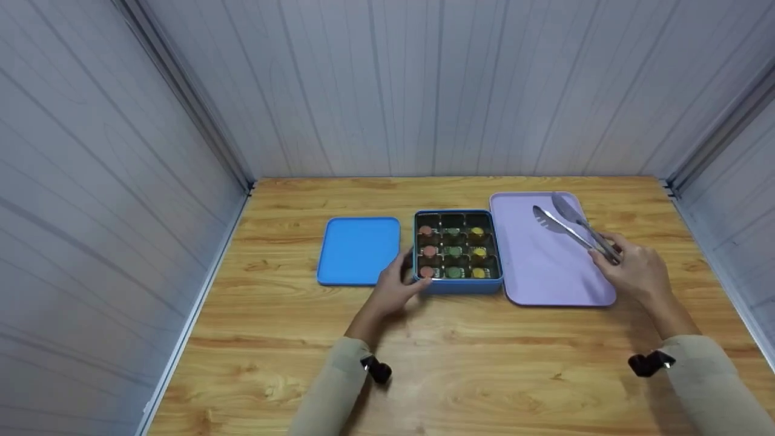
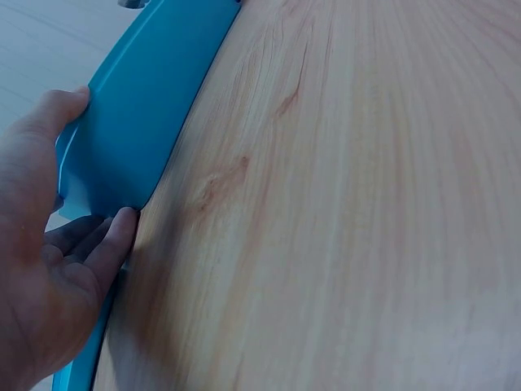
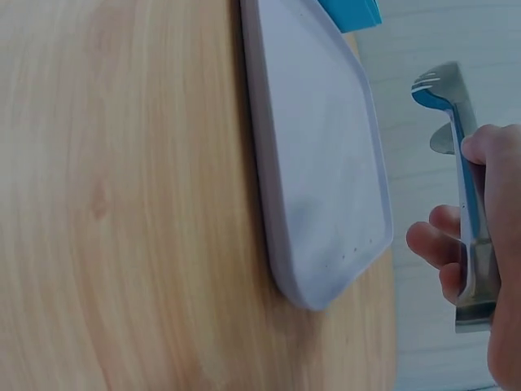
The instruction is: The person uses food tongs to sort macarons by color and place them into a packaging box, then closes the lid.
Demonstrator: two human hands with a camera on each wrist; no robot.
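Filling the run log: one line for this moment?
left hand holds box | right hand grips tongs over tray

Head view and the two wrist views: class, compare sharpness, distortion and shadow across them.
Head view: sharp, even light, wall panels bow outward at the edges, soft shadow under the left hand. Left wrist view: blue tin close and slightly soft. Right wrist view: tongs and right hand blurred, lilac tray clearer.
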